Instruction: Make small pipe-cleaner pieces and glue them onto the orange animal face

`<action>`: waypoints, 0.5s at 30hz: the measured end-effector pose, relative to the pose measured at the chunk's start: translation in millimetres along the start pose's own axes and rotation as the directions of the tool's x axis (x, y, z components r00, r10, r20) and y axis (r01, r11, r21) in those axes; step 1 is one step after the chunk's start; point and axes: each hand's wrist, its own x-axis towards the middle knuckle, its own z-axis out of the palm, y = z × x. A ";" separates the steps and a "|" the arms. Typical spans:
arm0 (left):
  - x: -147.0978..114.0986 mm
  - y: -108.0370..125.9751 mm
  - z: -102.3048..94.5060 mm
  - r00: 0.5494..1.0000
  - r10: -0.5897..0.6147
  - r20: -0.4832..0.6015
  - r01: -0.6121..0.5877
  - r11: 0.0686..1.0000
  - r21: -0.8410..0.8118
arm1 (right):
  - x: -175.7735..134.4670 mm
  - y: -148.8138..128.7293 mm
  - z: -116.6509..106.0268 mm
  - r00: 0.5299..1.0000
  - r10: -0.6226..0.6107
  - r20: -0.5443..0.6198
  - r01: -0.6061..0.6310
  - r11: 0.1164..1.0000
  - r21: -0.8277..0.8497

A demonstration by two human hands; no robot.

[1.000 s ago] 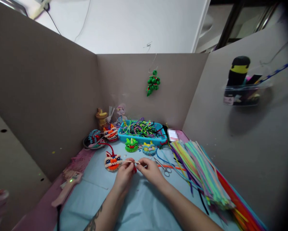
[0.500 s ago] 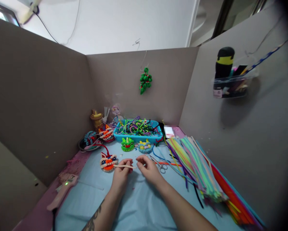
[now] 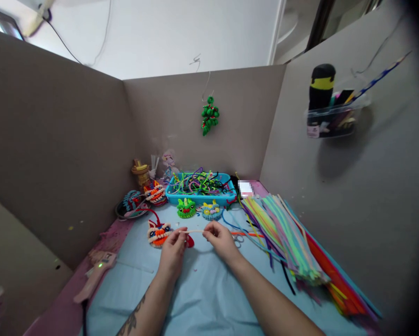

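A thin cream pipe cleaner (image 3: pixel 196 231) stretches between my two hands, roughly level above the table. My left hand (image 3: pixel 173 249) pinches its left part, and my right hand (image 3: pixel 223 242) grips the other end. Just under my left fingers shows a small red piece (image 3: pixel 190 241); whether they hold it I cannot tell. Close to the left hand lies an orange and cream lion head of pipe cleaners (image 3: pixel 157 234), partly covered by that hand. Scissors (image 3: pixel 238 241) lie beyond the right hand, mostly hidden by it.
A blue tray (image 3: pixel 202 199) of pipe cleaner scraps stands at the back, behind a green head (image 3: pixel 186 209) and a blue-yellow one (image 3: pixel 211 211). Pipe cleaner bundles (image 3: pixel 293 242) spread on the right. A pink glue gun (image 3: pixel 96 275) lies left. Grey panels enclose the table.
My right hand has closed on the cream pipe cleaner's free end, which is now held between both hands. Both hands have risen slightly in view. The red piece has come into sight.
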 end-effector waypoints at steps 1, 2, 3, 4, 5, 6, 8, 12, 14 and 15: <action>0.1 1.9 -0.5 1.000 -0.013 -0.017 0.013 1.000 -0.027 | 0.4 0.7 -0.2 1.000 -0.006 0.005 0.006 1.000 -0.012; 0.1 3.5 -1.0 0.999 -0.021 -0.028 0.020 0.999 -0.045 | 0.4 1.0 0.1 1.000 -0.012 0.010 0.012 1.000 -0.023; 0.1 4.9 -1.4 0.999 -0.023 -0.032 0.021 0.998 -0.053 | 0.2 0.8 0.9 1.000 -0.019 0.014 0.019 0.999 -0.033; 0.0 6.0 -1.7 0.999 -0.021 -0.027 0.019 0.999 -0.051 | -0.3 0.2 1.9 1.000 -0.024 0.020 0.025 0.999 -0.046; -0.1 6.8 -1.9 1.000 -0.016 -0.017 0.015 0.999 -0.043 | -0.8 -0.7 2.9 0.999 -0.028 0.028 0.030 0.998 -0.062; -0.3 7.3 -2.0 1.000 -0.010 -0.004 0.010 0.999 -0.034 | -1.4 -1.8 3.8 0.999 -0.031 0.038 0.034 0.996 -0.079; -0.7 7.7 -2.2 1.000 -0.010 0.017 0.010 1.000 -0.021 | -2.8 -3.9 5.1 0.997 -0.033 0.075 0.041 0.993 -0.113; -1.8 7.5 -2.5 0.998 -0.030 0.057 0.033 0.998 -0.050 | -5.1 -5.4 5.9 0.992 -0.024 0.126 0.039 0.992 -0.123; -2.4 7.3 -2.5 0.997 -0.029 0.074 0.034 0.997 -0.063 | -5.8 -4.5 5.9 0.992 -0.020 0.126 0.037 0.990 -0.136; -2.6 7.1 -2.4 0.997 -0.024 0.079 0.029 0.997 -0.064 | -6.1 -3.7 6.0 0.991 -0.020 0.131 0.040 0.987 -0.154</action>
